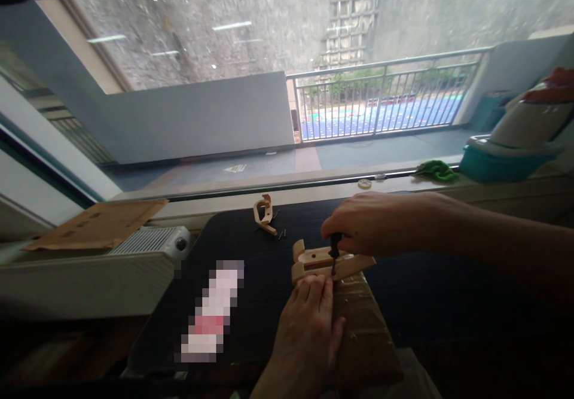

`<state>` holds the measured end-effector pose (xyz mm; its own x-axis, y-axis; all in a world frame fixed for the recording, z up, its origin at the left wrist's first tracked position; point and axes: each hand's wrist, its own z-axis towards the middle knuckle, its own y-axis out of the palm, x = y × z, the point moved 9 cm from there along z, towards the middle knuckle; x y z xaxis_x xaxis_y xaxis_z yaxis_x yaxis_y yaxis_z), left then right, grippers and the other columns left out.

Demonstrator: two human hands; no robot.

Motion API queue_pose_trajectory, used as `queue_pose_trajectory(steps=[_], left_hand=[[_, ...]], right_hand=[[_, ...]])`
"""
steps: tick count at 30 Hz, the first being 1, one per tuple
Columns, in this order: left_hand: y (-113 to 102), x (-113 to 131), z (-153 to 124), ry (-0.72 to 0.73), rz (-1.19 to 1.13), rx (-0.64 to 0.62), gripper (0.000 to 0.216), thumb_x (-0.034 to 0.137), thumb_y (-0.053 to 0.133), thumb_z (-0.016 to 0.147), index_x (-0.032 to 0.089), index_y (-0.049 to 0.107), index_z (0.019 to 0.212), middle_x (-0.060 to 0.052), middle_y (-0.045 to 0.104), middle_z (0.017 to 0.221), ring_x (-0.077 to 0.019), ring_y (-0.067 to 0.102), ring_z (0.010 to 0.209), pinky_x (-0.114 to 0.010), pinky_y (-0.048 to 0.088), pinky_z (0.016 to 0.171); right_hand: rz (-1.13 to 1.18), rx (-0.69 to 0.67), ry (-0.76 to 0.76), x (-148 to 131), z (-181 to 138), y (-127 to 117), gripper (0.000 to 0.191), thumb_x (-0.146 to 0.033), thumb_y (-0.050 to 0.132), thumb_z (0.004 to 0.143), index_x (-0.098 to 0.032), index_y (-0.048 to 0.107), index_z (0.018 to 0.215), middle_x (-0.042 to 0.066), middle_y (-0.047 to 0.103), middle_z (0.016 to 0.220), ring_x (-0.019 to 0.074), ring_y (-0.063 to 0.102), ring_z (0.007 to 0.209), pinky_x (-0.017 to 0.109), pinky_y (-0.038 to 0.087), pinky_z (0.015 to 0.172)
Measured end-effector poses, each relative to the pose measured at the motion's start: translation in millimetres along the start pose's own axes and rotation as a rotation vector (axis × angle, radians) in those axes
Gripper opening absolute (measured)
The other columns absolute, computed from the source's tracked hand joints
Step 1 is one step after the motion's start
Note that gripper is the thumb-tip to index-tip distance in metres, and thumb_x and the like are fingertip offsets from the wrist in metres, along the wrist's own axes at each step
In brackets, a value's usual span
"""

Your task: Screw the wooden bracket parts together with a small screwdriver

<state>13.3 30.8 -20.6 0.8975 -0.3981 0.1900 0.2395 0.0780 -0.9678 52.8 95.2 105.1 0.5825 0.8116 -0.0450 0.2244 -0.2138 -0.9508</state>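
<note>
My right hand (359,222) is closed around the dark handle of a screwdriver (334,247), held upright. Its tip meets the nearer wooden hook (352,269), at or close to a screw hole. My left hand (309,321) presses its fingertips on that same hook's near edge, holding it down. A second wooden hook (308,256) lies alongside, just behind, with a dark hole showing. Both rest at the far end of a cardboard box (368,333) wrapped in shiny tape. Farther back on the black table (255,291) is another wooden hook (259,212), with several loose screws (282,234) beside it.
A blurred-out pale strip (213,309) lies on the table's left. Left of the table, a flat cardboard piece (98,222) sits on a white radiator (155,240). The window sill holds a tape roll (365,183), a green cloth (437,170) and a teal container (502,163).
</note>
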Motion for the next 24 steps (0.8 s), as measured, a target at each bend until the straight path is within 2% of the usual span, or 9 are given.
queue_pose_trajectory(steps=[5,14,20,24], left_hand=[[1.1,0.8,0.0,0.017,0.008,-0.004,0.049,0.021,0.053,0.079,0.008,0.046,0.126,-0.015,0.052,0.122,-0.0281,0.046,0.114,-0.045,0.041,0.099],[0.4,0.8,-0.8,0.020,0.003,0.008,0.051,0.020,0.053,0.079,0.007,0.046,0.127,-0.015,0.052,0.121,-0.0283,0.047,0.114,-0.045,0.042,0.098],[0.6,-0.3,0.1,0.003,-0.004,-0.016,0.051,0.021,0.054,0.079,0.007,0.046,0.127,-0.015,0.052,0.122,-0.0284,0.046,0.114,-0.045,0.040,0.100],[0.9,-0.4,0.3,0.007,-0.005,-0.011,0.050,0.021,0.054,0.078,0.008,0.046,0.126,-0.014,0.052,0.121,-0.0283,0.046,0.114,-0.046,0.040,0.099]], right_hand=[[-0.040,-0.023,-0.060,-5.3,4.4,5.9,0.019,-0.011,0.046,0.082,-0.014,0.065,0.082,0.002,0.060,0.070,0.0095,0.043,0.055,0.024,0.028,0.050],[-0.024,-0.046,0.009,4.7,9.7,12.7,0.022,-0.014,0.043,0.084,-0.012,0.065,0.084,0.003,0.058,0.067,0.0092,0.042,0.052,0.024,0.028,0.048],[-0.076,-0.044,0.037,3.1,6.0,8.4,0.022,-0.017,0.044,0.084,-0.012,0.065,0.082,0.003,0.057,0.064,0.0079,0.037,0.048,0.024,0.027,0.047],[-0.054,-0.016,0.038,2.6,0.0,-1.2,0.016,-0.016,0.048,0.080,-0.016,0.064,0.082,0.000,0.057,0.063,0.0084,0.039,0.047,0.025,0.025,0.046]])
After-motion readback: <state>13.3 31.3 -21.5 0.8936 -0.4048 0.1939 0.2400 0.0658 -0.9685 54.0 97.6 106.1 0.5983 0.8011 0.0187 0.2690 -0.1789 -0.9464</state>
